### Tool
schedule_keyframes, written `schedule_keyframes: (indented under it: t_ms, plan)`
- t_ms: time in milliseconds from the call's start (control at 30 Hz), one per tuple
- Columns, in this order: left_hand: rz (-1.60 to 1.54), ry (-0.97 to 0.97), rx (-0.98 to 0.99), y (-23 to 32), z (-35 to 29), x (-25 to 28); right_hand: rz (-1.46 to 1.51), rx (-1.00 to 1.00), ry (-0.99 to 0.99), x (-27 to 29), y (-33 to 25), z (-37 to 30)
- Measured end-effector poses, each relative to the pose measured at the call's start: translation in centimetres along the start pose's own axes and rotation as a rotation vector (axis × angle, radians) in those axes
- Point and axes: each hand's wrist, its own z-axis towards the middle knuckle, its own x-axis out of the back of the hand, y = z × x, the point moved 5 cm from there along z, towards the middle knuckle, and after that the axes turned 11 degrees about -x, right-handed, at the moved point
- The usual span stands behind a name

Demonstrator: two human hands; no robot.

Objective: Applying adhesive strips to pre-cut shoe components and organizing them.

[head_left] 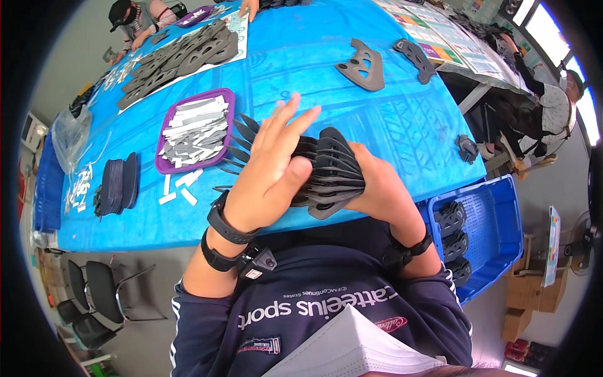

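A fanned stack of dark grey, foam-like cut pieces (334,173) is held in front of me over the near table edge. My right hand (380,188) wraps round its right side. Across the stack's left part lies my left hand (270,166), its fingers stretched out and apart, the thumb near the pieces. Thin pointed ends of the stack stick out to the left behind that hand. Just left is a purple tray (159,147) heaped with white and grey strips (195,129). Where my left palm meets the pieces is partly hidden.
Loose white strips (186,179) and a bound dark stack (119,184) lie at left. Further off are a pile of cut pieces (182,60) and single pieces (362,65). A blue crate (487,220) stands at right. Other people (141,22) work around.
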Motion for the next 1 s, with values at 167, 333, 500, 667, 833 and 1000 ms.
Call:
schedule_keyframes:
  t_ms: [167,333,500,667,833,1000]
  plan:
    - [0.09,-0.053,0.052,-0.2,0.0,-0.3,0.018,0.011,0.007,0.0,0.3,-0.1]
    - [0.121,-0.01,0.0,0.3,-0.3,0.2,0.021,0.02,0.016,0.0,0.2,-0.1]
    - [0.117,0.032,-0.014,0.9,-0.4,0.5,0.021,0.022,0.021,0.0,0.3,-0.1]
    - [0.146,0.042,-0.021,1.2,-0.7,0.4,0.019,0.018,0.022,0.1,0.1,-0.2]
    - [0.152,0.082,-0.049,2.0,-1.0,0.8,0.03,0.031,0.014,0.2,-0.1,-0.2]
    - [0.177,0.085,-0.061,2.2,-1.2,0.7,0.012,0.008,0.012,0.2,-0.1,-0.2]
